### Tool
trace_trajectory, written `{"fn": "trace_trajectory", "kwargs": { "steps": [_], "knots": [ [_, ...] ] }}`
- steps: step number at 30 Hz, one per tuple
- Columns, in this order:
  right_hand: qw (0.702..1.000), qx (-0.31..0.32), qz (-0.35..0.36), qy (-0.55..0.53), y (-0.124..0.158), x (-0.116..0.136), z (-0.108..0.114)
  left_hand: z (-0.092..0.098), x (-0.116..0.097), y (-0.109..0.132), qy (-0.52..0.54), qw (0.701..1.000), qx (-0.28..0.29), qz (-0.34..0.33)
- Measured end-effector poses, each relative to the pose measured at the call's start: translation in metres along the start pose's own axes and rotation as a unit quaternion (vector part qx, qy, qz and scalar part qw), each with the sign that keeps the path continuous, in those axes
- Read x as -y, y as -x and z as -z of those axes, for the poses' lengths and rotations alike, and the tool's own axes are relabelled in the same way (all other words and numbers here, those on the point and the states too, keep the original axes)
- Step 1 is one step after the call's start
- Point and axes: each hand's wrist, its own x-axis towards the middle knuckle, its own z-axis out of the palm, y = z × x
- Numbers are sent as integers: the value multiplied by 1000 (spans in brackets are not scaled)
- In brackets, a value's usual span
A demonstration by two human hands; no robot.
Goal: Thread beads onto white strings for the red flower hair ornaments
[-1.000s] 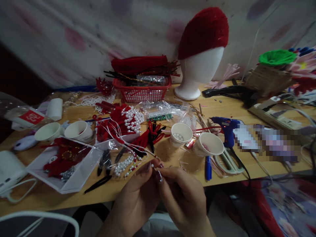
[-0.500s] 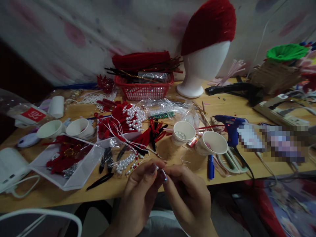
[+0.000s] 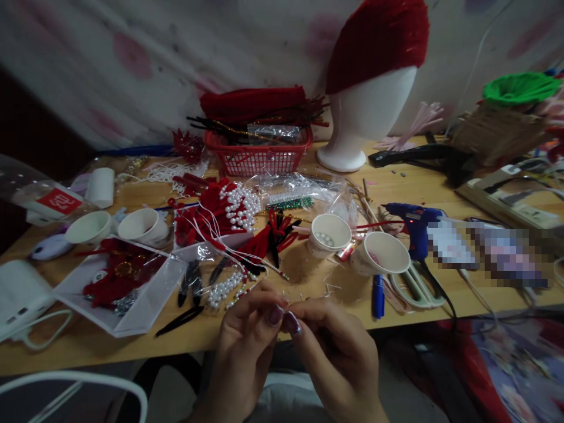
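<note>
Closely, the bare left hand (image 3: 247, 341) and the bare right hand (image 3: 337, 346) meet near the front edge of the light wooden desk (image 3: 423, 188), fingers pressed together. Between them they pinch a tiny pale piece (image 3: 283, 307), maybe a bead; it is too small to say surely. Beyond stands a white paper cup (image 3: 321, 249) with round pale beads inside.

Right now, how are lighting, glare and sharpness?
Head view: dim overall, with glare on the clear plastic packaging; head view: pixelation masks the patch beside the blue hot-glue gun, and detail between the left hand and right hand is murky.
</note>
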Motion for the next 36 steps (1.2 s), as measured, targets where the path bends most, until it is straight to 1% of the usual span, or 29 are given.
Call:
{"fn": "trace_trajectory", "kwargs": {
  "steps": [3, 5, 9, 11, 14, 16, 19, 22, 26, 28, 31, 34, 36],
  "knots": [
    [999, 3, 30, 35, -2, -1, 0, -2, 2, 0, 28, 999, -19, 14],
    [997, 22, 44, 54, -2, -2, 1, 0, 3, 0, 37, 999, -27, 19],
    [994, 68, 38, 78, -1, -4, 2, 8, 5, 0, 43, 998, -44, 26],
    [994, 72, 38, 78, 0, -5, 1, 10, 4, -1, 38, 998, -45, 29],
    [994, 68, 41, 70, 0, -6, -1, 11, 3, -2, 11, 999, -32, 16],
    [994, 63, 38, 77, 0, -6, -2, 13, 2, -2, -30, 999, -19, -17],
    [996, 61, 17, 65, 2, -4, -1, 18, 2, -1, -116, 989, 9, -95],
    [997, 64, -10, 37, 3, -2, -1, 23, -1, 1, -204, 965, 24, -162],
    [996, 81, -24, 32, 3, -2, -2, 28, -7, 0, -310, 920, 36, -236],
    [995, 90, -28, 42, 4, -3, -2, 31, -9, -1, -333, 905, 39, -263],
    [991, 110, -48, 55, 9, -3, -1, 34, -11, -1, -333, 898, 37, -287],
    [986, 138, -81, 35, 15, -5, 1, 34, -12, 1, -355, 884, 18, -304],
    [983, 145, -109, 13, 17, -7, 1, 32, -13, 2, -371, 872, 9, -319]
  ]
}}
